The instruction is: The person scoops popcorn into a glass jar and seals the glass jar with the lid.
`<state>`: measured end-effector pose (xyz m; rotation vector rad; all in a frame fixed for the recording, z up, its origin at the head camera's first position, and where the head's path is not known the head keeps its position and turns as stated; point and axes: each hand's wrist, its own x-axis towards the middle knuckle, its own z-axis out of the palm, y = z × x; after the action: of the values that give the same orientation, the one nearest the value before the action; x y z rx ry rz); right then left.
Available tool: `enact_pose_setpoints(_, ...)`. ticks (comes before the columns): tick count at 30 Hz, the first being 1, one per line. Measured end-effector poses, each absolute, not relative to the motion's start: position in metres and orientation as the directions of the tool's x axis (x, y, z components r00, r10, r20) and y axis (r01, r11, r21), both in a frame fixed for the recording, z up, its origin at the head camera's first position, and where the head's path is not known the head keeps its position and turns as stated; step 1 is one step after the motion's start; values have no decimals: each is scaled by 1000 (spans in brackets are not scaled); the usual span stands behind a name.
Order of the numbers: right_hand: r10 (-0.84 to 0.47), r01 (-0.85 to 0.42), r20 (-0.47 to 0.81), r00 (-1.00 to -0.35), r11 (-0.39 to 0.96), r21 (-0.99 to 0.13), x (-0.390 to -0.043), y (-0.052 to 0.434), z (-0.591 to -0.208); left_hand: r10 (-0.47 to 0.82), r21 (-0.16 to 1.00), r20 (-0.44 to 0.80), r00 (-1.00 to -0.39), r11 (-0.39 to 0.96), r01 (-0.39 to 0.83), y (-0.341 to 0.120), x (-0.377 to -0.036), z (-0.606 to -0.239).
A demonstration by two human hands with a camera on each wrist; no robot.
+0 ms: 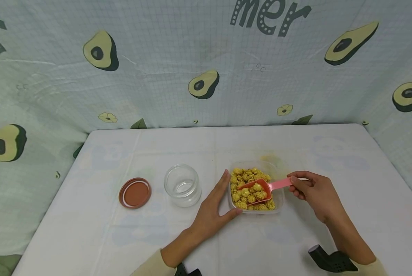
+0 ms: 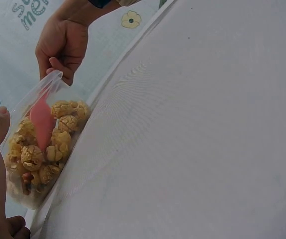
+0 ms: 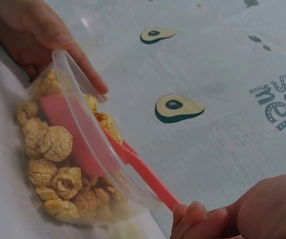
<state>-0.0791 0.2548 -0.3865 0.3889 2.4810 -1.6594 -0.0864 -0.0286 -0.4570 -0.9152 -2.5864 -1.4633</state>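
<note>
Right hand [image 1: 311, 194] pinches the pink scoop [image 1: 269, 187] by its handle [image 1: 281, 183], the best hold: likely light, stiff. Popcorn [image 1: 238, 180] looks brittle. Left hand [image 1: 209, 214], outstretched, touches the tub [image 1: 278, 201].

Clear plastic container [image 1: 278, 199] stands upright, right of centre, its yellow popcorn [image 1: 238, 180] lying mostly toward the left. Pink-red scoop [image 1: 269, 188] sits inside, its bowl (loaded with several pieces) facing up, its handle [image 1: 280, 183] slanting over the right rim.

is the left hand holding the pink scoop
No, the right hand grips the pink scoop; the left hand touches the clear plastic tub.
</note>
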Motion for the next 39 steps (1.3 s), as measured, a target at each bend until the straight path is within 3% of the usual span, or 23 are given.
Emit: enact_pose_setpoints(39, 114, 303, -280, -953, 330, -894, -82, 257, -392, 475, 775, 303, -826, 382, 504, -28, -86, -458)
